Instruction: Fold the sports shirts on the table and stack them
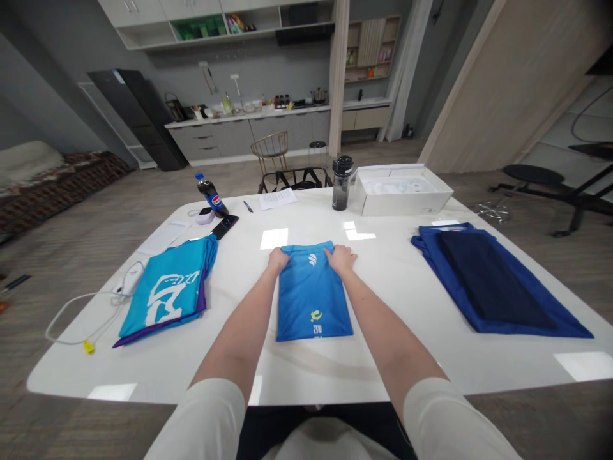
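A blue folded garment (313,291) with a white logo and yellow and white print lies flat on the white table (383,358), in front of me. My left hand (278,259) grips its far left corner, fingertips closed on the fabric. At the far right corner my right hand (341,259) pinches the same edge, with one finger sticking out to the right. To the left lies a stack of folded turquoise and purple garments (165,291). Darker blue folded clothing (450,271) lies on the right, with a navy piece (493,281) on top.
Along the table's far side stand a cola bottle (211,195), a black drinking bottle (341,185) and an open white box (402,201). A phone (225,226), a pen (248,206), papers (278,199) and a white cable (71,343) lie towards the left.
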{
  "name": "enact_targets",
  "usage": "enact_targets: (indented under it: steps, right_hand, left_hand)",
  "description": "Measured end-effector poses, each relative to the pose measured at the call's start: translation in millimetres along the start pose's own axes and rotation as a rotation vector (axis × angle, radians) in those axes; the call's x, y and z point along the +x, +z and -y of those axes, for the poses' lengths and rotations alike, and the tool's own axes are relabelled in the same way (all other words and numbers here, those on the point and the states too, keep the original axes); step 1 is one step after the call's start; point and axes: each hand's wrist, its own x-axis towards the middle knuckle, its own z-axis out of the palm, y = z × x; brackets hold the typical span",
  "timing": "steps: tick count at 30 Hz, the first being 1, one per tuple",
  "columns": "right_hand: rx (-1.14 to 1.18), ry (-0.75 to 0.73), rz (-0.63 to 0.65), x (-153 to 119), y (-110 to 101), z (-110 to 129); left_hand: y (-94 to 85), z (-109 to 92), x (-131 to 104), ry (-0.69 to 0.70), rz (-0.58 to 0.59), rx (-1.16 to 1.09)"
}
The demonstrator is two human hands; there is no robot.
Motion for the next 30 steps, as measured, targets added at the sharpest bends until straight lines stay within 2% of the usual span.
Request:
enact_targets:
  steps: [4,11,16,20,24,30]
  right_hand:
    - [0.058,-0.067,0.111,6,-6,-12]
    - [0.220,-0.093,0.130,-21,-13,-37]
    - [0.282,-0.123,0.153,-33,-37,-50]
    - [0.269,-0.133,0.074,-48,-63,-60]
    - [0.193,-0.180,-0.058,-76,-86,-77]
    - [0.143,-0.207,-0.298,-138,-117,-130]
  left_hand:
    - [-4.7,-4,-7,0.001,0.090,-0.126]
    - [-18.3,-15,-30,0.078,0.223,-0.334]
    - [-31.4,-26,-40,0.133,0.296,-0.368]
    - [-31.2,-45,-49,0.216,0.269,-0.349]
    - [-25.4,-74,-64,0.349,0.206,-0.302]
    - [-12.3,-132,-103,0.661,0.216,-0.223]
